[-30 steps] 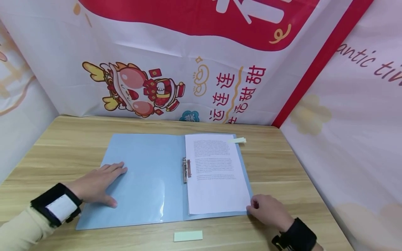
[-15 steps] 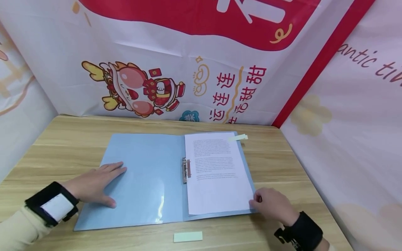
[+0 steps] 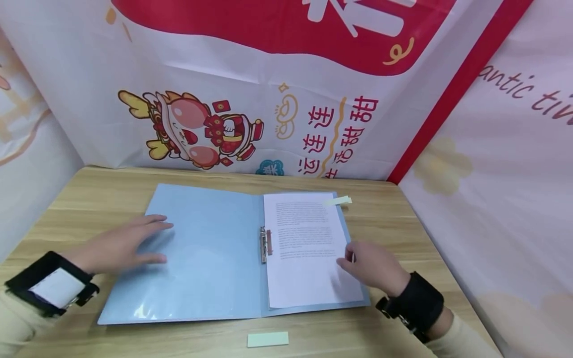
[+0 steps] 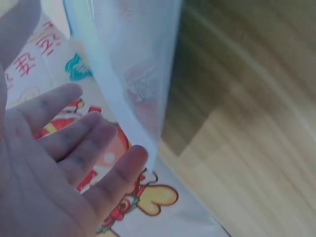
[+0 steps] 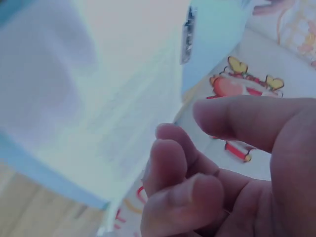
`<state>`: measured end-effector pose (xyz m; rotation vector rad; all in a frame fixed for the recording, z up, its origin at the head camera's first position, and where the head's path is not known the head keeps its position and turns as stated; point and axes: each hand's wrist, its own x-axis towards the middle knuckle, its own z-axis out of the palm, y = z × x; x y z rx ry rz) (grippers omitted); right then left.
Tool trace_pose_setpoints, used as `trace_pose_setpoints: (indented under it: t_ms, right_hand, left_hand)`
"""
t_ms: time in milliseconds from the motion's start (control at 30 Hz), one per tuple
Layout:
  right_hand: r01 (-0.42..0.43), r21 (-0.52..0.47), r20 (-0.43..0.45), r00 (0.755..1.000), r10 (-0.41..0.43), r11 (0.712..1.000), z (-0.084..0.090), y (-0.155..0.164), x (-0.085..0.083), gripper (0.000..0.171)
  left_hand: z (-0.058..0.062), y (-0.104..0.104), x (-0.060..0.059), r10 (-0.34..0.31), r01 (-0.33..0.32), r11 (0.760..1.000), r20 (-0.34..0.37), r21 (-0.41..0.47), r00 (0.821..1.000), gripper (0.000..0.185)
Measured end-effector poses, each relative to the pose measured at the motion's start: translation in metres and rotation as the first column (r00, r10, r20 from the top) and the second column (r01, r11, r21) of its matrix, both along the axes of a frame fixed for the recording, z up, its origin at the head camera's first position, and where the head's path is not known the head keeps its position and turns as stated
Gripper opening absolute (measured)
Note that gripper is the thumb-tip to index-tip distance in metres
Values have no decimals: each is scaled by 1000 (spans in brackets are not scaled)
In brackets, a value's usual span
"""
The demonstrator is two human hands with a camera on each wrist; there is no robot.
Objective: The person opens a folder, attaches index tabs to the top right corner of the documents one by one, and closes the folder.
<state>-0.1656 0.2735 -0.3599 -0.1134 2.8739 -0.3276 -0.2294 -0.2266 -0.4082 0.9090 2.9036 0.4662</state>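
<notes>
A light blue folder lies spread open on the wooden counter, its glossy inside cover on the left and a printed white sheet held by a metal clip at the spine on the right. The left hand, fingers straight and relaxed, lies at the cover's left edge. The right hand, fingers loosely curled, is at the sheet's right edge; whether it pinches the paper cannot be told.

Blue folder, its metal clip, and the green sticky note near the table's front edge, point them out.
blue folder (image 3: 201, 258), head view, bare left inside cover.
metal clip (image 3: 264, 243), head view, middle of the clip.
green sticky note (image 3: 268, 339), head view, its centre.
</notes>
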Motion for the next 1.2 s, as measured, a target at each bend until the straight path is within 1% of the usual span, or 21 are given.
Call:
trace_pose_setpoints:
  t_ms: [133,200,267,333,433,500,633,700,767,867,967,1100,1200]
  right_hand:
    - [-51,-4,-34,998,51,999,6,-24,-14,24]
    - [-68,-11,-44,997,68,998,9,-37,-22,24]
    - [-80,-29,-50,996,78,996,9,-52,-30,25]
    - [-88,-49,-57,995,86,995,7,-67,-39,28]
    - [-95,-64,-53,994,91,993,-1,-90,-51,34]
    - [-97,-51,-43,995,95,994,-8,-104,-58,38]
    - [-76,28,-7,997,76,997,-27,-126,-70,49]
    - [-55,70,11,998,55,996,-37,-135,-75,54]
    - [-37,107,28,999,34,994,-47,-142,-80,59]
    - [-11,155,42,999,4,988,-61,-149,-86,64]
    - [5,203,40,999,-14,979,-68,-156,-89,67]
    - [-7,266,17,1000,3,964,-72,-163,-89,68]
    - [-24,298,3,1000,25,954,-73,-165,-90,64]
  left_hand:
    - [11,-8,-7,31,-27,998,-74,49,997,50]
    - [17,-15,-12,65,-56,995,-106,85,992,42]
    - [22,-23,-17,106,-89,989,-144,116,984,37]
    - [24,-31,-22,154,-129,980,-170,149,973,35]
    - [18,-44,-28,212,-188,971,-173,148,962,35]
    - [10,-54,-31,229,-212,969,-141,126,963,35]
    - [-5,-72,-33,234,-231,972,-58,53,971,35]
    - [-11,-77,-33,238,-238,971,-12,26,971,35]
    - [-15,-79,-32,242,-242,970,14,19,970,36]
    - [-19,-78,-32,244,-245,969,37,25,969,38]
    - [-21,-74,-32,244,-245,969,43,27,969,38]
    - [-22,-68,-32,233,-234,972,43,33,972,39]
    - [-22,-65,-32,224,-226,973,49,38,973,38]
